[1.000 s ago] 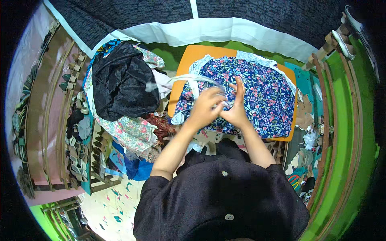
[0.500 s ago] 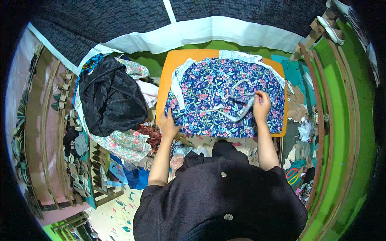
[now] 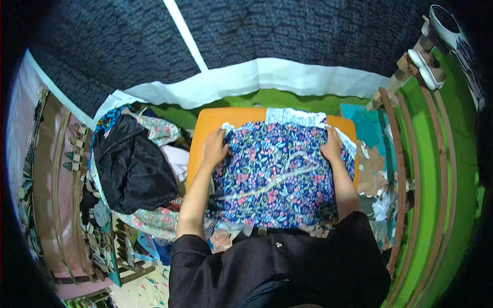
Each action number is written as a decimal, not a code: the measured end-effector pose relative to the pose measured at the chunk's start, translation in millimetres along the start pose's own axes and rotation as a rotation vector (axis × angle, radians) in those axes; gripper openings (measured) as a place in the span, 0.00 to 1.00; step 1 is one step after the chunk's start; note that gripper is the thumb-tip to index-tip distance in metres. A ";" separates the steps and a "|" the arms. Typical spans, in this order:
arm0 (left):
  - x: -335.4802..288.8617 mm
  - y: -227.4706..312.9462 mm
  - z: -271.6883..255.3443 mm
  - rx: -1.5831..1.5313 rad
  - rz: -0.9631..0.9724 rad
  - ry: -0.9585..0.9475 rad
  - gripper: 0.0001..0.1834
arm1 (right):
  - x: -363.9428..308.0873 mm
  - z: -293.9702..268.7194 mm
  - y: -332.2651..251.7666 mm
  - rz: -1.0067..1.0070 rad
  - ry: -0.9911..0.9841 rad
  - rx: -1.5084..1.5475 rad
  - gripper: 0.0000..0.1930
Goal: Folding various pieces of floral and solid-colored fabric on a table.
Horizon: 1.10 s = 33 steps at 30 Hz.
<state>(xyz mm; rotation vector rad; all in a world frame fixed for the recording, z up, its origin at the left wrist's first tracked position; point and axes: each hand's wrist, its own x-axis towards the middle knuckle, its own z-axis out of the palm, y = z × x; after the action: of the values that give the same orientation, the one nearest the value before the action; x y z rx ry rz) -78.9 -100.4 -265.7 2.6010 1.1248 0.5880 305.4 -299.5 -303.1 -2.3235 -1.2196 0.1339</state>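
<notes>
A navy floral cloth (image 3: 277, 174) with white edging lies over an orange board (image 3: 205, 118) in front of me. My left hand (image 3: 214, 148) grips its upper left edge, where a bit of white edging (image 3: 227, 126) pokes out by the fingertips. At the upper right edge, my right hand (image 3: 333, 148) closes its fingers on the cloth. A pale thin strip (image 3: 267, 184) runs slantwise across the print, curling into a loop at its right end; it looks slightly blurred. The cloth hangs past the board's near edge.
To the left sits a heap of garments with black cloth (image 3: 136, 164) on top. Wooden racks (image 3: 444, 174) line the right wall, white shoes (image 3: 425, 69) at their top. Fabric scraps (image 3: 377, 179) lie right of the board. A dark patterned curtain (image 3: 287, 41) hangs behind.
My right hand has let go of the pale strip and moved to the cloth's upper right edge. My left hand has moved up the left edge. The view has tilted upward.
</notes>
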 end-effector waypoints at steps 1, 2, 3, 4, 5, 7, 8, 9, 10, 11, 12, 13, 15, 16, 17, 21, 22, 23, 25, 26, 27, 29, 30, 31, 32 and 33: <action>17.0 6.5 14.4 0.091 0.019 -0.014 0.31 | 14.2 3.0 9.2 0.021 -0.056 0.023 0.39; 30.8 10.6 25.6 0.182 0.037 -0.026 0.34 | 27.2 9.5 15.3 0.039 -0.073 -0.015 0.44; 38.9 9.9 36.0 0.180 0.046 -0.024 0.34 | 37.0 17.8 23.7 0.055 -0.065 0.032 0.46; 43.9 9.3 44.5 0.266 -0.073 -0.090 0.36 | 44.9 21.2 27.6 0.069 -0.056 0.078 0.48; 49.8 6.9 52.8 0.352 -0.195 -0.156 0.38 | 48.2 26.1 30.3 0.077 -0.023 0.096 0.51; 59.6 -19.9 60.5 0.144 -0.249 -0.278 0.38 | 53.8 37.0 30.1 0.168 -0.055 0.092 0.54; 56.3 -32.8 65.3 -0.067 -0.313 -0.402 0.39 | 55.8 35.6 21.6 0.211 -0.121 0.076 0.56; 52.5 -29.6 66.8 -0.066 -0.295 -0.408 0.33 | 54.3 15.4 -2.5 0.307 -0.191 0.089 0.51; 51.6 -31.8 67.7 -0.063 -0.297 -0.414 0.33 | 56.3 22.3 3.7 0.311 -0.197 0.092 0.51; 50.5 -35.1 68.4 -0.045 -0.196 -0.433 0.31 | 57.9 35.5 15.6 0.194 -0.188 0.175 0.44; 52.6 -35.6 65.3 -0.027 -0.090 -0.443 0.28 | 61.5 42.6 25.0 0.072 -0.170 0.256 0.38; 55.2 -29.5 56.0 -0.120 -0.047 -0.428 0.24 | 60.7 43.8 30.4 -0.050 -0.170 0.216 0.24; 36.8 -24.5 44.2 -0.094 -0.044 -0.246 0.23 | 45.3 28.7 22.0 -0.147 -0.116 0.184 0.21; 19.8 -20.7 37.8 -0.069 -0.040 -0.057 0.22 | 32.0 8.6 5.8 -0.249 -0.059 0.149 0.19; 0.9 -10.6 28.9 0.018 -0.019 -0.032 0.19 | 12.8 -8.3 -4.3 -0.273 -0.003 0.119 0.18; -61.6 -12.4 24.5 0.064 0.143 -0.088 0.19 | -53.7 -22.8 13.5 -0.440 -0.035 0.026 0.17; -67.9 -8.2 17.4 0.055 0.194 -0.103 0.20 | -63.7 -25.8 18.4 -0.452 -0.065 -0.007 0.17; -71.4 -14.6 16.6 0.097 0.240 -0.070 0.21 | -74.0 -27.1 20.8 -0.465 -0.095 -0.041 0.16; -60.6 0.3 0.1 0.096 0.259 -0.017 0.20 | -81.6 -36.5 17.2 -0.447 -0.100 -0.019 0.16; -52.2 7.6 -4.0 0.097 0.271 0.041 0.19 | -83.6 -39.7 15.7 -0.437 -0.106 0.006 0.15; -42.4 15.2 -1.5 0.099 0.284 0.114 0.19 | -85.8 -40.9 12.5 -0.410 -0.090 0.019 0.18; -15.8 42.8 11.9 -0.079 0.327 0.155 0.21 | -79.5 -40.3 5.1 -0.342 -0.025 0.034 0.21; -4.5 73.6 13.2 -0.108 0.323 0.106 0.24 | -74.8 -39.5 1.2 -0.273 0.042 0.052 0.25; 1.4 100.7 16.3 -0.147 0.339 0.008 0.28 | -71.1 -38.7 -3.1 -0.204 0.109 0.070 0.28; 7.4 116.6 25.4 -0.260 0.468 -0.117 0.33 | -67.3 -38.0 -8.2 -0.201 0.109 0.069 0.28; 4.0 125.3 42.1 -0.239 0.541 -0.252 0.35 | -62.5 -38.6 -13.5 -0.152 0.076 -0.045 0.30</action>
<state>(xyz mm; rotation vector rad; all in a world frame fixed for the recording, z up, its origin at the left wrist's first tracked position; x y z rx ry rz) 22.7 -184.4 -255.0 2.6584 0.2490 0.4411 270.4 -357.9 -272.3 -2.2424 -1.3673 -0.0349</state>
